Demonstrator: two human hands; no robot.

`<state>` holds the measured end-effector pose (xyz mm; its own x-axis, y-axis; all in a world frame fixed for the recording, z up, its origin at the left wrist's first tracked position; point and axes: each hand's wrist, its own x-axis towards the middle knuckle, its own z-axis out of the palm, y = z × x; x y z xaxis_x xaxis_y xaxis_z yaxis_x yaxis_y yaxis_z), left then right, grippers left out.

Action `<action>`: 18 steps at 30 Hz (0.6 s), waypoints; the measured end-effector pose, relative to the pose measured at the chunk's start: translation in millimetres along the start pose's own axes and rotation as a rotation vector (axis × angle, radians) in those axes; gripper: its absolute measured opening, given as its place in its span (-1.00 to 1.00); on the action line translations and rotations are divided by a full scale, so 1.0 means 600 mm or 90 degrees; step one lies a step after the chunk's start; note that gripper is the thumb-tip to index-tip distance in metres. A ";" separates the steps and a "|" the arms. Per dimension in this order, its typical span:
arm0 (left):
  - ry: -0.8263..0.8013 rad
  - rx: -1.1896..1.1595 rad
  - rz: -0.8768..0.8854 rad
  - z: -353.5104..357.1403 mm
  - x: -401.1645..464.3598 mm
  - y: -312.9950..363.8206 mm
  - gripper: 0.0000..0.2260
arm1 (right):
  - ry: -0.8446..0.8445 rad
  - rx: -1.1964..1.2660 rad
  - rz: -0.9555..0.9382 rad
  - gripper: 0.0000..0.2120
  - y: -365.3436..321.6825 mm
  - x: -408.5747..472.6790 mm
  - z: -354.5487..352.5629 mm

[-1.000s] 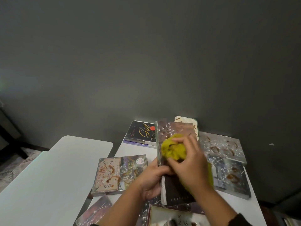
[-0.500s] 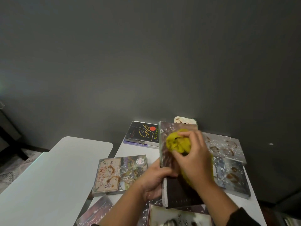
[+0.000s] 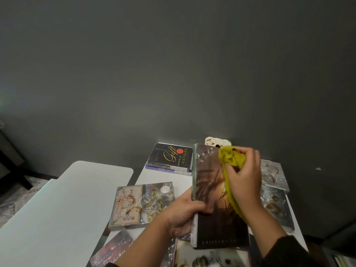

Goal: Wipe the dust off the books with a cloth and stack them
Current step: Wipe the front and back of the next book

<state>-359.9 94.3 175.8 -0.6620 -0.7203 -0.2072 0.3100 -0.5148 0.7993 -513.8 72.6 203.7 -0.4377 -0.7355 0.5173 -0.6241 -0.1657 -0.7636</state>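
A tall dark book (image 3: 212,205) is held above the white table (image 3: 165,178). My left hand (image 3: 183,212) grips its spine side, thumb on the cover. My right hand (image 3: 244,182) holds a bunched yellow cloth (image 3: 230,158) and presses it on the book's upper right cover. White specks remain at the cover's top left. A black "Gift Book of KenKen" (image 3: 170,157) lies on another book at the back. A dusty pale book (image 3: 141,204) lies to the left.
Dusty, stained books (image 3: 275,191) lie to the right, and more (image 3: 210,257) sit at the near edge. A light-coloured second tabletop (image 3: 57,209) stands to the left, with a gap between. A dark grey wall (image 3: 173,74) rises right behind the table.
My right hand has moved the cloth up the cover, from the book's middle to its top right corner. My left hand keeps its grip on the spine side.
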 end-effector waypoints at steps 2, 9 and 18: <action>0.007 -0.013 0.012 -0.001 0.005 0.004 -0.51 | -0.040 0.022 -0.070 -0.60 -0.017 -0.039 0.006; 0.019 -0.024 0.030 -0.009 0.010 0.007 -0.52 | -0.046 0.029 -0.098 -0.58 -0.014 -0.021 0.008; 0.031 -0.004 0.014 -0.007 0.015 -0.002 -0.54 | -0.084 0.017 -0.079 -0.54 -0.022 -0.066 0.022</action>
<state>-363.2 86.8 170.8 -0.6205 -0.7536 -0.2172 0.3285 -0.5012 0.8006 -479.6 95.1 188.0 -0.2692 -0.7878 0.5540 -0.6497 -0.2761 -0.7082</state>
